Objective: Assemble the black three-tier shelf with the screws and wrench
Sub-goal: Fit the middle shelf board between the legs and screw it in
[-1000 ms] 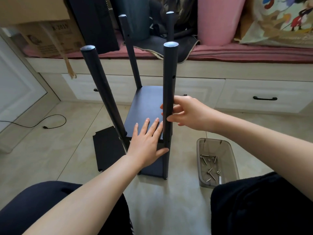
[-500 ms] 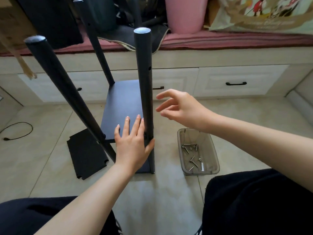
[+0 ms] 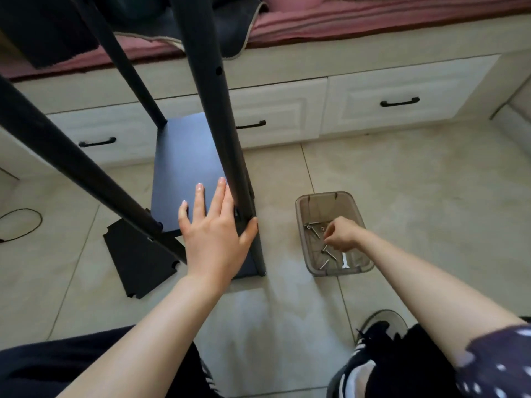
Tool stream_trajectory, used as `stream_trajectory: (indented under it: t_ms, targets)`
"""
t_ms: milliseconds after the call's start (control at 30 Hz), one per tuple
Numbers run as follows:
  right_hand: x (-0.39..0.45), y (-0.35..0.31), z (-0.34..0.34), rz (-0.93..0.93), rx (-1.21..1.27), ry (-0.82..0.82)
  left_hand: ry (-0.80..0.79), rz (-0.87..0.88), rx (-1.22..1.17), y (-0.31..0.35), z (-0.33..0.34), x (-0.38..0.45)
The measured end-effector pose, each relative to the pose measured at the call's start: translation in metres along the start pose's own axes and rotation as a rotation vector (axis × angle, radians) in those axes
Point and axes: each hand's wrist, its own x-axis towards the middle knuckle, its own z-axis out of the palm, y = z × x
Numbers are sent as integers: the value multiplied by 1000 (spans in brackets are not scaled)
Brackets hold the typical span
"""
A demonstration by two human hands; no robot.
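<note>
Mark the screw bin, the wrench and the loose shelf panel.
screw bin (image 3: pixel 305 214), head view, left wall.
wrench (image 3: pixel 344 260), head view, middle of its shaft.
loose shelf panel (image 3: pixel 135 254), head view, middle of its flat face.

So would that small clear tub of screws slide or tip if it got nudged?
The tub looks like thin plastic holding only a few screws, so it is probably light and would likely slide on the smooth tile. Low and wide, it seems unlikely to tip. The loose screws would probably rattle and shift.
</note>
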Motion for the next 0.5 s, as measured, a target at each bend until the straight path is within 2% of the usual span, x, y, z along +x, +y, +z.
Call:
stream_trajectory:
  t_ms: [267,500]
  targets:
    - [50,35,46,43,-131,-32,24,-8,-40,5,-1,0]
    - [78,41,58,8,-153,-31,176,28,-73,5,5,-1]
